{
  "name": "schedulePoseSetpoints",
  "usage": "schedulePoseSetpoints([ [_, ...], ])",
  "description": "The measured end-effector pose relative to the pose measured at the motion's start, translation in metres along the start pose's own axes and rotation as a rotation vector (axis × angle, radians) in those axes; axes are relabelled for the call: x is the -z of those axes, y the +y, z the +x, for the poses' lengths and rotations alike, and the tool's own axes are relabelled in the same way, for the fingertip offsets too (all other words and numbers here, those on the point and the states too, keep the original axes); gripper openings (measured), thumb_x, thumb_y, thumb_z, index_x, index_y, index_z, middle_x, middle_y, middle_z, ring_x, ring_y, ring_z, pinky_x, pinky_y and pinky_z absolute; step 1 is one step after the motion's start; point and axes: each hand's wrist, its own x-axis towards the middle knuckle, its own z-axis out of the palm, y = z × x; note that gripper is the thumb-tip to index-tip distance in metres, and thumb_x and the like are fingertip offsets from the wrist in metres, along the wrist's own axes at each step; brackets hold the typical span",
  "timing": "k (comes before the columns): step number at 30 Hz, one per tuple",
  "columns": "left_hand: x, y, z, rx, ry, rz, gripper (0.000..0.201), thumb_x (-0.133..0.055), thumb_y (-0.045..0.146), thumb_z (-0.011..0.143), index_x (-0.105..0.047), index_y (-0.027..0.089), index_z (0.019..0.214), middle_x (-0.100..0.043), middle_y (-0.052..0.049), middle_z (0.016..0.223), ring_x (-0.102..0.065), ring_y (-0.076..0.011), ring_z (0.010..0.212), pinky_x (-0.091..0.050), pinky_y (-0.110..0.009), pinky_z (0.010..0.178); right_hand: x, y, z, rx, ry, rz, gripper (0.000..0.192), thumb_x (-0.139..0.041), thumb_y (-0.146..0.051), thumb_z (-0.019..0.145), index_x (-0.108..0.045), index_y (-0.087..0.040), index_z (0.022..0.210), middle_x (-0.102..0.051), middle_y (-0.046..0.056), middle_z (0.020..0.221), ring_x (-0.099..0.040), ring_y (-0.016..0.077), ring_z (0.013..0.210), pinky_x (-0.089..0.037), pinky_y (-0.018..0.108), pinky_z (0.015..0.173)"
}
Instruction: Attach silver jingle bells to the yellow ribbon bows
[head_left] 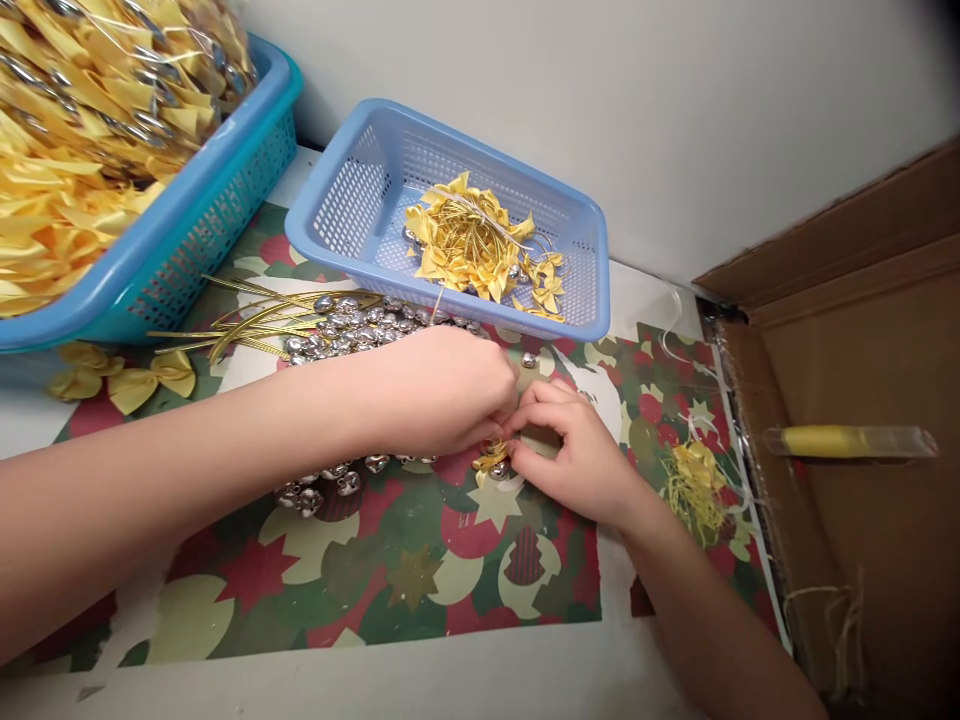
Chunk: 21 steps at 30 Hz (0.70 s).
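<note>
My left hand [457,390] is closed in a pinch, reaching across from the left. Its fingertips meet those of my right hand [570,440], also pinched, at the middle of the patterned sheet. Between and just below the fingertips shows a small yellow ribbon bow [489,462] with a silver heart-shaped bead [500,469] beside it. The fingers hide part of the bow. Behind and under my left forearm lies a heap of silver heart beads [360,325]. Gold cords [277,305] spread out left of the heap. One loose silver bead [529,360] sits beyond my hands.
A blue basket [334,235] at the back holds yellow bows with gold cords. Larger stacked baskets [225,180] at left overflow with bows. Loose bows [135,385] lie near them. Yellow thread scraps [697,490] lie at right, beside a cardboard box [862,350] with a yellow pen-like tool [847,441].
</note>
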Motion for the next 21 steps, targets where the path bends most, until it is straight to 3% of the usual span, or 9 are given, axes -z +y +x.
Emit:
schedulePoseSetpoints([
  [10,-0.0012,-0.0010,-0.0003,0.001,0.008,0.018,0.017,-0.056,0.027,0.078,-0.067,0.020,0.067,-0.060,-0.002,0.062,-0.058,-0.0161,0.063,-0.041,-0.026,0.062,-0.0043,-0.0002,-0.0005,-0.014,0.028,0.122,0.012,-0.057,-0.014,0.074,-0.066,-0.021,0.070,-0.058,0.001,0.075,-0.053,0.0174,0.082,-0.037,0.034,0.077],
  [21,0.0018,-0.0006,-0.0015,0.006,-0.007,-0.040,0.022,-0.055,0.027,0.079,-0.063,0.019,0.060,-0.058,-0.002,0.059,-0.057,-0.0151,0.062,-0.042,-0.026,0.062,-0.0042,0.0035,0.0007,-0.015,0.037,0.139,0.015,-0.056,-0.014,0.075,-0.065,-0.021,0.067,-0.059,0.001,0.074,-0.053,0.0169,0.079,-0.038,0.033,0.076],
])
